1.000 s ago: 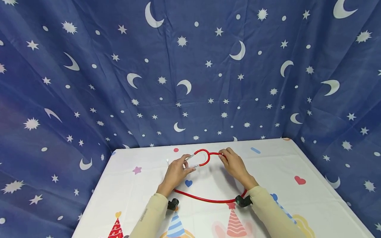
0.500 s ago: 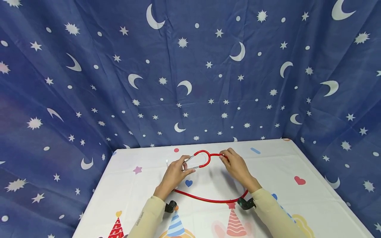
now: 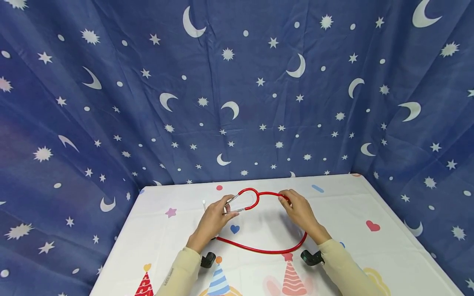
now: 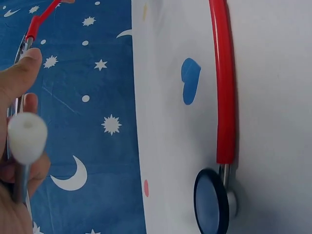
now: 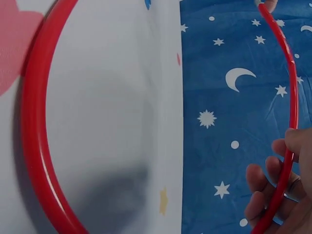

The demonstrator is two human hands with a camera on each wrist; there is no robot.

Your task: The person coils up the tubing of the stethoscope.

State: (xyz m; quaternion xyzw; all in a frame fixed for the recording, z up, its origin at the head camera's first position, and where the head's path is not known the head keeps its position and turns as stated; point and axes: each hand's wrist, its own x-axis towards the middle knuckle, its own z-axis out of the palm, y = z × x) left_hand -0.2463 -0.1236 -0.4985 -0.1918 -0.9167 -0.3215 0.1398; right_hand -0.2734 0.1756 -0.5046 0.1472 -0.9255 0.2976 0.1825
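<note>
A red stethoscope (image 3: 262, 251) spans both hands. My left hand (image 3: 214, 217) grips its metal ear tubes (image 4: 19, 105), held above the table; a white ear tip (image 4: 28, 138) pokes up close to the left wrist camera. Between thumb and fingers, my right hand (image 3: 300, 210) pinches the red tubing (image 5: 293, 92) just past the Y-shaped fork. From there the tubing curves down and lies in an arc on the table. Its chest piece (image 4: 210, 202), with a dark rim, rests on the table below the left hand and is mostly hidden in the head view.
A white cloth printed with hearts, stars and party hats covers the table (image 3: 403, 255). Behind it and at both sides hangs a blue curtain (image 3: 252, 102) with white moons and stars. Black wrist cameras (image 3: 312, 257) sit at both wrists.
The hands have moved slightly apart, the left a little left and down, the right a little right and down. More tubing shows between the fork and the right hand.
</note>
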